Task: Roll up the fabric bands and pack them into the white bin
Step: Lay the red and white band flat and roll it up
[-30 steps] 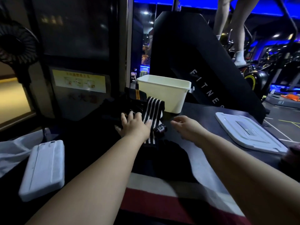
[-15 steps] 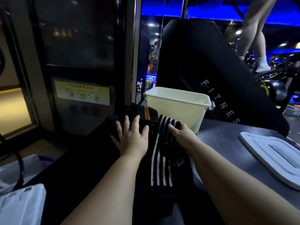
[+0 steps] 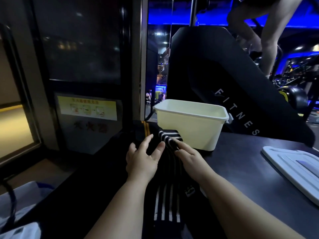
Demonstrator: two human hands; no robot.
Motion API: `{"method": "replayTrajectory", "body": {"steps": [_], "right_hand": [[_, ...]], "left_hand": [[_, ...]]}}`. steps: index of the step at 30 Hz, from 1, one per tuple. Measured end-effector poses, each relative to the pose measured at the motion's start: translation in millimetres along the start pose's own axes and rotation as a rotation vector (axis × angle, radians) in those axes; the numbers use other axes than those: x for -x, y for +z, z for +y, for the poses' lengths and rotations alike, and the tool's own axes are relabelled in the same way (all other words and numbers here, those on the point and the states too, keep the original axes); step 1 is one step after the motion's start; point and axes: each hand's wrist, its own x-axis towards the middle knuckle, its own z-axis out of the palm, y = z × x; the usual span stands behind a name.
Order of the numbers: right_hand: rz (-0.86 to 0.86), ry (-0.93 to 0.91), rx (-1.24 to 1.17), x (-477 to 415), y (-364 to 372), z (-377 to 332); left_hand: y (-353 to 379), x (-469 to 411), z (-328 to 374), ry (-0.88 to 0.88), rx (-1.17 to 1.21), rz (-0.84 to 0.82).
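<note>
Left hand, fingers spread, pins the white-striped band before the white bin so right hand, fingers together, can roll it

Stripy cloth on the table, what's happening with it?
A person is handling a black fabric band with white stripes on the dark table. The left hand lies on the dark fabric with spread fingers, and the right hand touches the band's folded far end. The white plastic bin stands just behind, with nothing visible inside.
</note>
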Motion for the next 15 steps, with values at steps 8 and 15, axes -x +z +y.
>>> {"method": "replayTrajectory", "body": {"steps": [8,15], "right_hand": [[-0.082,-0.103,-0.001,4.2,4.9,-3.2],[0.056,-0.073,-0.182,5.6,8.0,-0.4]], "left_hand": [[-1.4,5.2,14.7,-0.101,0.193,0.048],[1.7,-7.2,1.1,-0.095,0.154,0.16]]}}
